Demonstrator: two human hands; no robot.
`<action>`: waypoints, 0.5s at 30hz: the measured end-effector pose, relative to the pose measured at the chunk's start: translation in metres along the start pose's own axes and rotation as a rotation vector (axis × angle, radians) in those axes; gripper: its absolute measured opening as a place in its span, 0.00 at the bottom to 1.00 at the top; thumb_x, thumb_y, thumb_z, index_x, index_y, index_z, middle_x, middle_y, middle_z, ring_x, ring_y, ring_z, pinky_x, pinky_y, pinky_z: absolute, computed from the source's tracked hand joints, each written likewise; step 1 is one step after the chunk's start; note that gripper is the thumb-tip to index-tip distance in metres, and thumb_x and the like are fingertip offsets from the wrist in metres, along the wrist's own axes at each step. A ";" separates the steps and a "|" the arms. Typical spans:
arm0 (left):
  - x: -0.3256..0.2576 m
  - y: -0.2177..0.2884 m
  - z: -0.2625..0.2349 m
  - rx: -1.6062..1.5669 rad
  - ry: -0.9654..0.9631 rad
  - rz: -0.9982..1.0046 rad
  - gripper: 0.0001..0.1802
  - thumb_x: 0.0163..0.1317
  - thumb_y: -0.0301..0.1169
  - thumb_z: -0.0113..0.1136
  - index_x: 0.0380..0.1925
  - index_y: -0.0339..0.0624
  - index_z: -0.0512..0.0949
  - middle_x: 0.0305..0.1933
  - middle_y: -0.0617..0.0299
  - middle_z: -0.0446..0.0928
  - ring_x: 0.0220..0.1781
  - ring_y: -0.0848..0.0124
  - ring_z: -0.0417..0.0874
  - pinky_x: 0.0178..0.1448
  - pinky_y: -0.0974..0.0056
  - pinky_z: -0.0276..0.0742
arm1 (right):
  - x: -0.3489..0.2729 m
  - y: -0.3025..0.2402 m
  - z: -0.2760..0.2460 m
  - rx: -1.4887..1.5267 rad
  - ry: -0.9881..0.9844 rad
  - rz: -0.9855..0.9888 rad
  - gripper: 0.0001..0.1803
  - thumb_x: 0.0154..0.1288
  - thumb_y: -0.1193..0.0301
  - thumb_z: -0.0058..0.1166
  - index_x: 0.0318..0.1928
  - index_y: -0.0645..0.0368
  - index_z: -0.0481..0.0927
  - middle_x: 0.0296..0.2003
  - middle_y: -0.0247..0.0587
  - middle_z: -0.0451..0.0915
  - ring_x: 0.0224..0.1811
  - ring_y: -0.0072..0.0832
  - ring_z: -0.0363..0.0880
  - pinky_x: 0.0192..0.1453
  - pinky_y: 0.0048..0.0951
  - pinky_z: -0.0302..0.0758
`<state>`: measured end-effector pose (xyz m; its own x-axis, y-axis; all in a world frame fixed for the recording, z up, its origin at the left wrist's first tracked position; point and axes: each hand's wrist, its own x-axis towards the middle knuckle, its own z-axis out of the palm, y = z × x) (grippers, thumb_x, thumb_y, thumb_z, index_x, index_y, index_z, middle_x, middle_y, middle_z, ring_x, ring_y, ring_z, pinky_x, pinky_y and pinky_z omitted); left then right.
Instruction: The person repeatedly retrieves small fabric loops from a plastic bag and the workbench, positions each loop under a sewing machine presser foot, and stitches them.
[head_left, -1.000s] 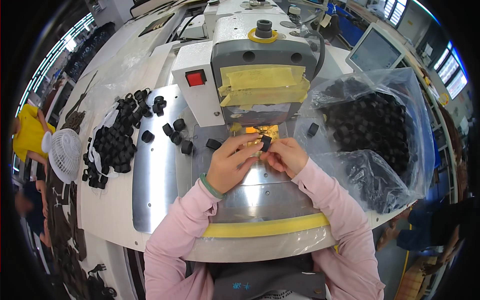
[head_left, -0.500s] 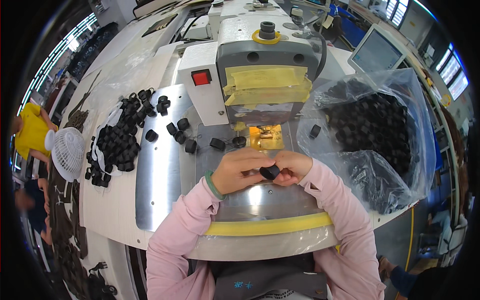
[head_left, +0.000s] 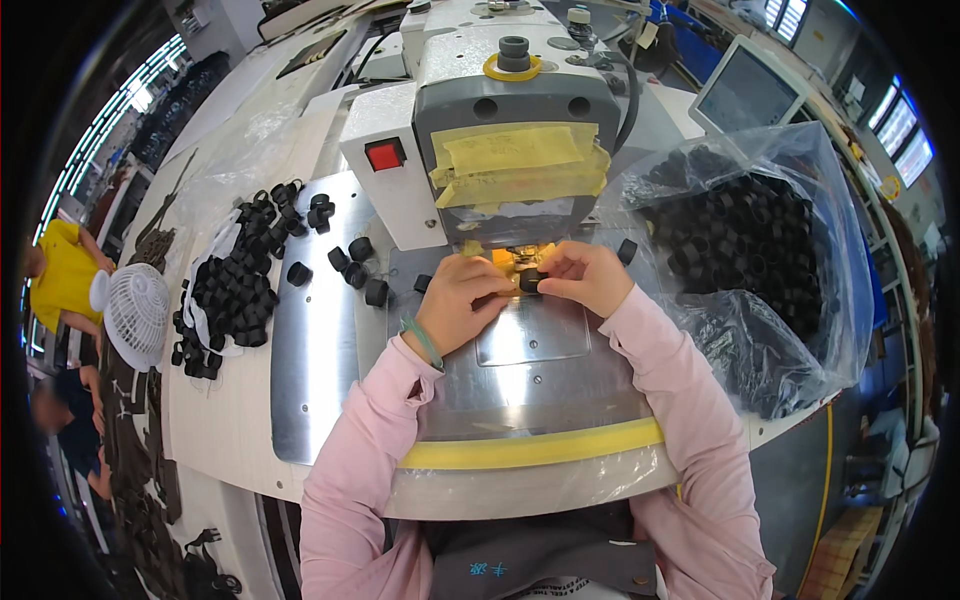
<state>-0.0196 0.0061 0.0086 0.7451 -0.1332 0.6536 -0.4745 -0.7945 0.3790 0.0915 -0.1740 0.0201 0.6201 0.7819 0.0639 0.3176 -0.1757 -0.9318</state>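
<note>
A small black strap loop (head_left: pixel 530 281) sits at the lit needle area of a white and grey sewing machine (head_left: pixel 515 105). My right hand (head_left: pixel 592 279) pinches its right side between thumb and forefinger. At its left side my left hand (head_left: pixel 462 304) has its fingers bent together, the tips closed at the loop's edge. The brass-coloured plate (head_left: pixel 503 262) under the needle is partly hidden by my hands. Several finished-looking black loops (head_left: pixel 358 268) lie loose on the metal plate to the left of my hands.
On the left a heap of black loops (head_left: pixel 232 285) spreads over white cloth, near a white fan (head_left: pixel 136 310). To the right, a clear plastic bag (head_left: pixel 765 350) holds many more. A screen (head_left: pixel 750 90) stands behind it. Yellow tape (head_left: pixel 540 449) edges the table front.
Both hands have moved forward from the near part of the metal plate to the needle, carrying the black strap loop. The view has shifted slightly.
</note>
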 end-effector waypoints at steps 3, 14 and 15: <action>0.001 -0.013 0.002 -0.238 -0.140 -0.124 0.09 0.39 0.19 0.54 0.24 0.41 0.77 0.26 0.62 0.75 0.30 0.62 0.74 0.38 0.64 0.69 | 0.002 0.014 0.003 -0.137 0.065 -0.202 0.11 0.46 0.76 0.60 0.33 0.59 0.77 0.25 0.35 0.75 0.25 0.20 0.73 0.31 0.20 0.71; 0.010 -0.005 0.008 0.015 -0.245 -0.564 0.16 0.41 0.43 0.63 0.30 0.48 0.80 0.19 0.64 0.75 0.28 0.69 0.75 0.40 0.64 0.58 | 0.010 0.024 0.003 -0.678 0.140 -0.654 0.09 0.45 0.70 0.59 0.32 0.48 0.80 0.24 0.31 0.67 0.31 0.30 0.66 0.35 0.28 0.66; 0.009 -0.007 0.013 0.056 -0.188 -0.543 0.19 0.40 0.47 0.62 0.31 0.50 0.80 0.20 0.65 0.76 0.29 0.69 0.75 0.41 0.63 0.55 | 0.012 0.023 0.003 -0.698 0.167 -0.677 0.08 0.46 0.69 0.59 0.32 0.47 0.80 0.24 0.31 0.67 0.31 0.29 0.66 0.34 0.28 0.66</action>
<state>-0.0036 0.0030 0.0036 0.9478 0.2036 0.2453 0.0210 -0.8076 0.5893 0.1042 -0.1663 -0.0020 0.2274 0.7624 0.6058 0.9616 -0.0775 -0.2634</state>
